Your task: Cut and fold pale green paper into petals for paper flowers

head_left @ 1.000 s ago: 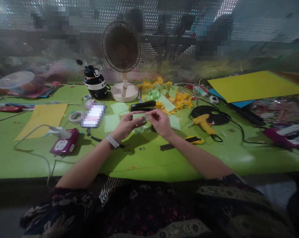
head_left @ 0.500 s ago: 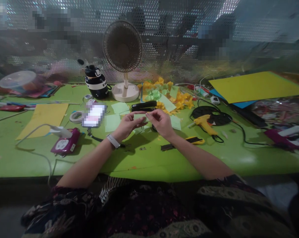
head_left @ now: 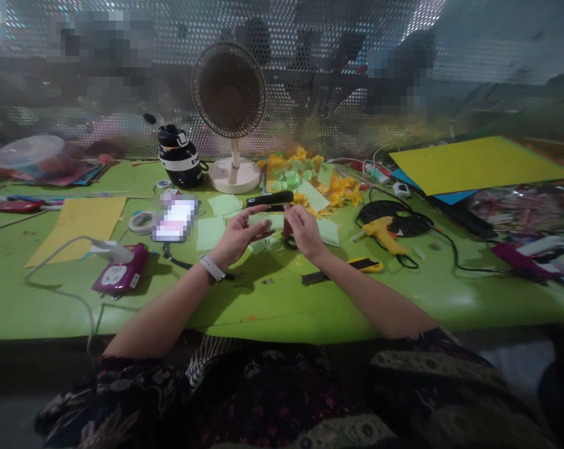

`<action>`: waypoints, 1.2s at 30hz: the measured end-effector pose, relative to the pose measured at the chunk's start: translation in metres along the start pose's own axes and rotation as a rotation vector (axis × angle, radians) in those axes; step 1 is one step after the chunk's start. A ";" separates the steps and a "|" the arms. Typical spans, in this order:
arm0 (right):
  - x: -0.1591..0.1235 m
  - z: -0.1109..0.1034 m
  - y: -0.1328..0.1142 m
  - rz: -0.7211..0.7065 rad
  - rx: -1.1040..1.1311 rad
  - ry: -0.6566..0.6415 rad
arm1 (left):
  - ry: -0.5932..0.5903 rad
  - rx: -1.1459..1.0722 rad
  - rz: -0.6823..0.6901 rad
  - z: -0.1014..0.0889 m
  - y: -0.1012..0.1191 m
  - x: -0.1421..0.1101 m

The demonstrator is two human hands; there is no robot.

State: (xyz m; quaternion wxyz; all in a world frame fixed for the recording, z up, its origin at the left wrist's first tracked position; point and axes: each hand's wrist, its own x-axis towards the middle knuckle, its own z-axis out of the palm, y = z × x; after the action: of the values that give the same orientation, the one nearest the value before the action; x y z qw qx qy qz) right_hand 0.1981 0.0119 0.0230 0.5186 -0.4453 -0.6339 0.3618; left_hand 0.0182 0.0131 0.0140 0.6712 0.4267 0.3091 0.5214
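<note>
My left hand (head_left: 242, 237), with a pale watch strap (head_left: 212, 267) at the wrist, has its index finger stretched out and its thumb against a small piece of light green paper (head_left: 276, 221). The fingertips of my right hand (head_left: 305, 236) are pinched at the paper's right end. Behind the hands lies a black stapler (head_left: 269, 199). Light green paper squares (head_left: 210, 233) lie left of my left hand, and cut green pieces (head_left: 266, 245) are underneath. A yellow and black utility knife (head_left: 366, 266) lies beneath my right forearm.
Orange paper flowers (head_left: 347, 188) are heaped behind the hands. A yellow glue gun (head_left: 383, 233) rests at right, its cord crossing the table. A fan (head_left: 235, 176), a dark bottle (head_left: 181, 163), a phone (head_left: 176, 218), a tape roll (head_left: 142, 222) and a purple power strip (head_left: 121, 272) stand around.
My left index finger has lifted and straightened, opening a gap above the thumb. My right fingertips have shifted slightly right along the paper. The whole view has moved slightly.
</note>
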 end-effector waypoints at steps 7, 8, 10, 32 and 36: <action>0.000 -0.001 0.000 0.028 -0.067 -0.020 | 0.050 0.050 0.008 0.001 0.001 0.000; 0.000 -0.001 0.001 0.032 -0.080 -0.040 | 0.055 0.051 0.015 0.002 0.001 0.000; -0.001 0.000 0.002 0.023 -0.095 -0.078 | 0.060 0.049 0.028 0.002 0.002 0.000; 0.005 -0.004 -0.004 0.169 0.120 -0.179 | -0.002 0.276 -0.030 -0.009 0.021 0.002; 0.005 -0.001 -0.005 0.244 0.196 -0.267 | -0.024 0.329 -0.006 -0.010 0.017 0.003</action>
State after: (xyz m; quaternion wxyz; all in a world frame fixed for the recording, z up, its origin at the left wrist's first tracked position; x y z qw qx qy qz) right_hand 0.1974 0.0151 0.0297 0.4231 -0.4146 -0.6000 0.5376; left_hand 0.0029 0.0204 0.0244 0.5976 0.5361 0.3836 0.4565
